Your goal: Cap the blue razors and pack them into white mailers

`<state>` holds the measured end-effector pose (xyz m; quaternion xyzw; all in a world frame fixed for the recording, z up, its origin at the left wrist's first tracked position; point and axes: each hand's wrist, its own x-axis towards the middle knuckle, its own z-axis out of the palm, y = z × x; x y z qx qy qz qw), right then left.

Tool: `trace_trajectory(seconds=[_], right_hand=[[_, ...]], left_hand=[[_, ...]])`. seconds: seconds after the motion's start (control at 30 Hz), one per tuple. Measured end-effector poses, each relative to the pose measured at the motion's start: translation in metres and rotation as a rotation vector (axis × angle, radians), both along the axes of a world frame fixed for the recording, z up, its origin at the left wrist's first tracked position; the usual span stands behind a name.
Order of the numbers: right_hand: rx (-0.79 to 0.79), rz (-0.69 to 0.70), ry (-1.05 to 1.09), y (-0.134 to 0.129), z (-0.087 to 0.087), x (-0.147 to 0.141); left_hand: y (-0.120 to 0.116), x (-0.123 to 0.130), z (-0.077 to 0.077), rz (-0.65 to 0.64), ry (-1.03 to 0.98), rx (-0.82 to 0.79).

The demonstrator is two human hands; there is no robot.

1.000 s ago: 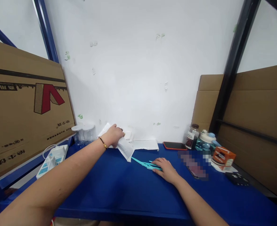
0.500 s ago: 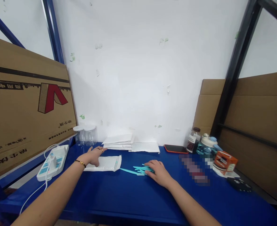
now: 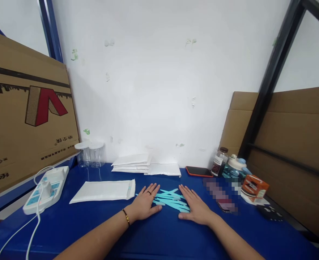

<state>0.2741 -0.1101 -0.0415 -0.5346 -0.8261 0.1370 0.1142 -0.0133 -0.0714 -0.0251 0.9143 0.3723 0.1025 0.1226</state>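
A loose pile of slim turquoise plastic sticks (image 3: pixel 173 200), shaped like small eyebrow razors, lies crisscrossed on the blue table. My left hand (image 3: pixel 142 204) rests flat at the pile's left side, fingers stretched out, covering some stick ends. On the right side my right hand (image 3: pixel 194 206) lies flat too, its fingers extended and touching the sticks' ends. Neither hand grips anything. Left of my left hand a white padded mailer envelope (image 3: pixel 101 190) lies flat, its open-looking end towards the sticks.
Behind stand stacked white mailers (image 3: pixel 131 164) and two clear jars (image 3: pixel 96 157). A white power strip (image 3: pixel 47 191) with cables sits left. To the right are a phone (image 3: pixel 199 171), a dark bottle (image 3: pixel 219 162), a blue bottle (image 3: pixel 233 168) and an orange box (image 3: pixel 254 188). Cardboard (image 3: pixel 26 119) borders the left.
My left hand has left the envelope and moved right to the sticks. My right hand has shifted slightly right. The sticks now lie more spread out between both hands.
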Motion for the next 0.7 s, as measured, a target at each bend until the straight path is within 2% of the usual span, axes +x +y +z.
trace_trajectory(seconds=[0.17, 0.27, 0.43, 0.57, 0.63, 0.7], right_hand=[[-0.012, 0.122, 0.039, 0.023, 0.01, -0.021], [0.002, 0.145, 0.121, 0.023, 0.013, -0.029], [0.083, 0.078, 0.278, 0.007, 0.01, -0.044], [0.096, 0.097, 0.386, 0.007, 0.016, -0.054], [0.012, 0.119, 0.452, 0.019, 0.025, -0.051], [-0.142, 0.107, 0.511, 0.037, 0.034, -0.041]], left_hand=[[-0.004, 0.032, -0.003, 0.038, -0.099, -0.017], [-0.013, 0.04, -0.002, 0.104, -0.151, -0.01], [-0.016, 0.027, 0.005, 0.141, -0.168, -0.001], [-0.002, 0.014, 0.011, 0.069, -0.211, -0.086], [0.009, 0.012, 0.015, 0.047, -0.227, -0.12], [0.022, 0.013, 0.02, 0.034, -0.198, -0.188]])
